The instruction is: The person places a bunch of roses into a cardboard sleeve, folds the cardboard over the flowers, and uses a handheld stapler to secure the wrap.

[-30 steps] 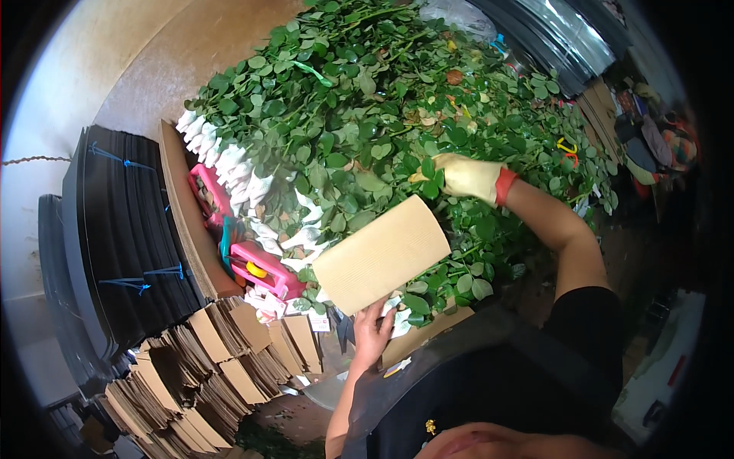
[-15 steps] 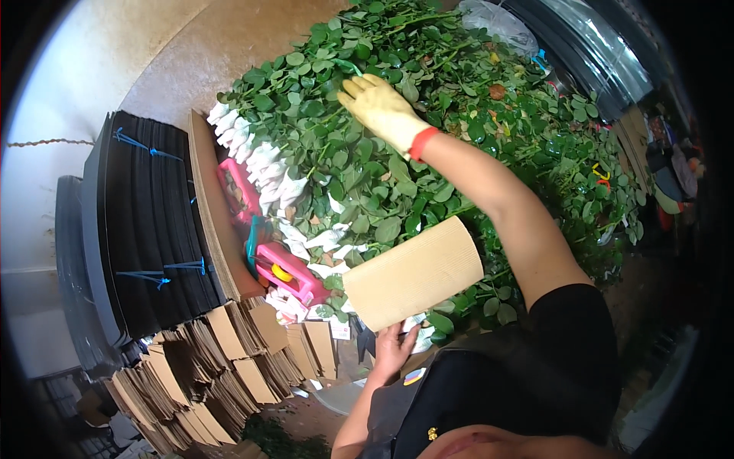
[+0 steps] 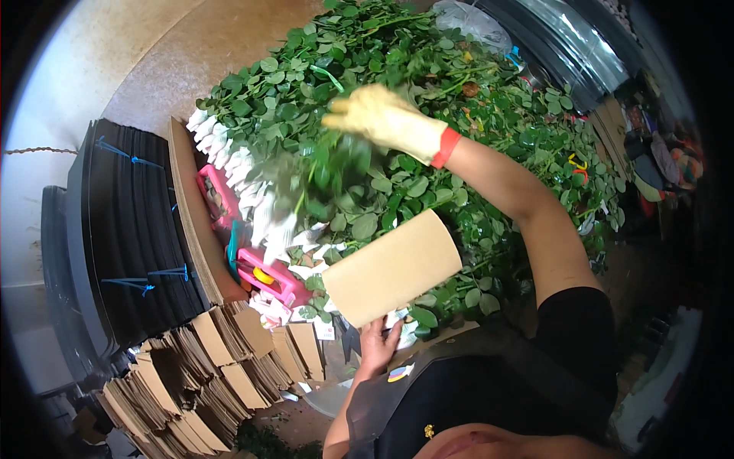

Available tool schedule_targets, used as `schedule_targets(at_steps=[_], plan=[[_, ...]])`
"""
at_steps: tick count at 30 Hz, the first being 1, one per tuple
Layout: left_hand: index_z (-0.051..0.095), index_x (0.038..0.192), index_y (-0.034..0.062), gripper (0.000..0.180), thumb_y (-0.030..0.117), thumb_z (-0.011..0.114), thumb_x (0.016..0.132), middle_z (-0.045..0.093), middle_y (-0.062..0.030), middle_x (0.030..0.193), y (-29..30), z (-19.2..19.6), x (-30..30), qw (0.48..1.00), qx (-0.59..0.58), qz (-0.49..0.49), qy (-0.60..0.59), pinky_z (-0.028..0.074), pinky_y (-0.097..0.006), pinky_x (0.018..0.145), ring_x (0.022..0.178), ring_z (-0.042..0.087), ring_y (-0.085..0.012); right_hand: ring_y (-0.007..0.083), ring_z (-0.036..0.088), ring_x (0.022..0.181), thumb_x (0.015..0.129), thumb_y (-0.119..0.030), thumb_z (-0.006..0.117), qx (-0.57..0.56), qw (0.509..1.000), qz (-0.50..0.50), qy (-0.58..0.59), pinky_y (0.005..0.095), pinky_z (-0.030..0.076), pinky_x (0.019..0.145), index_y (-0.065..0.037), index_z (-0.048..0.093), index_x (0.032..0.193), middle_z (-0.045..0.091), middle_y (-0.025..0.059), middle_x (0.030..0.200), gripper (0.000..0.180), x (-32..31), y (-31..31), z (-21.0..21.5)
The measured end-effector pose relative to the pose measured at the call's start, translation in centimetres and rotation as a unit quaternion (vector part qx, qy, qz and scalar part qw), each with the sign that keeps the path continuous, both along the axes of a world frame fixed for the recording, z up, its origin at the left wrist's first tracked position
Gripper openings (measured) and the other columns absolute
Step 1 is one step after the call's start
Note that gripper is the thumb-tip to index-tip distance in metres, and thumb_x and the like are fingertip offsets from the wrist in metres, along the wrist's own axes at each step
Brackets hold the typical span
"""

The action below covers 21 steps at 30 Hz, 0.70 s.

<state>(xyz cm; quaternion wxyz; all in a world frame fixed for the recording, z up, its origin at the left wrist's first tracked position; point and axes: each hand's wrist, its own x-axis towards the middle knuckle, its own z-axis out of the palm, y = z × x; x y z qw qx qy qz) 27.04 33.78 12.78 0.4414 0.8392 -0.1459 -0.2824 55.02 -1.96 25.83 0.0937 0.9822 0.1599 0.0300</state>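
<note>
My right hand (image 3: 382, 118), in a pale yellow glove with a red cuff, is closed on a leafy rose stem (image 3: 325, 164) above the pile. The stem is smeared by motion, and a white-wrapped head (image 3: 279, 229) shows at its lower end. My bare left hand (image 3: 376, 348) grips the lower edge of a curved tan corrugated cardboard sheet (image 3: 391, 268); its fingertips are partly hidden under the sheet. White-wrapped heads (image 3: 405, 329) show beside my left thumb. The heap of leafy rose stems (image 3: 497, 153) spreads around and beyond the cardboard.
Black sheets tied with blue string (image 3: 126, 229) stand at the left, behind a tall cardboard board (image 3: 191, 222). Pink plastic holders (image 3: 279, 287) lie between the board and stems. Folded cardboard pieces (image 3: 202, 375) are stacked lower left. A clear plastic bag (image 3: 474, 23) sits at the far edge.
My right hand, reaching flat over the stems before, is now closed and lifts a leafy stem off the pile. My left hand keeps its place at the cardboard. The whole view has shifted slightly.
</note>
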Motion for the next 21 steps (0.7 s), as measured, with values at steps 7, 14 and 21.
schedule_targets(at_steps=[7,14,21], plan=[[0.06,0.13,-0.0007,0.041,0.009,0.079,0.094,0.061,-0.0156,0.119,-0.3,-1.1,0.1,0.998,-0.058,0.017,-0.001,0.061,-0.034,0.074,0.093,0.072,-0.0218,0.0291,0.073,0.104,0.091,-0.006,0.066,-0.025,0.987,-0.156,-0.014,0.0398,0.051,0.107,-0.013,0.078,0.116,0.078,0.0156,0.108,0.029,1.4,-0.4,3.6],[0.059,0.133,-0.0003,0.048,0.016,0.08,0.092,0.064,-0.0211,0.115,0.0,-2.5,0.1,1.0,-0.009,0.013,-0.024,0.061,-0.038,0.076,0.097,0.071,-0.0303,0.0326,0.069,0.112,0.084,-0.009,0.064,0.32,0.925,0.104,-0.176,0.0425,0.054,0.1,-0.006,0.074,0.123,0.074,0.0154,0.123,0.04,-11.3,-0.4,7.0],[0.056,0.141,0.0029,0.058,0.02,0.08,0.091,0.065,-0.0223,0.124,-0.5,-0.6,0.3,0.996,-0.032,0.004,-0.079,0.059,-0.04,0.088,0.11,0.072,-0.0297,0.0307,0.075,0.1,0.066,0.015,0.064,0.201,0.969,0.113,-0.093,0.0412,0.061,0.089,-0.009,0.077,0.116,0.078,0.012,0.108,0.057,-27.9,1.5,10.5]])
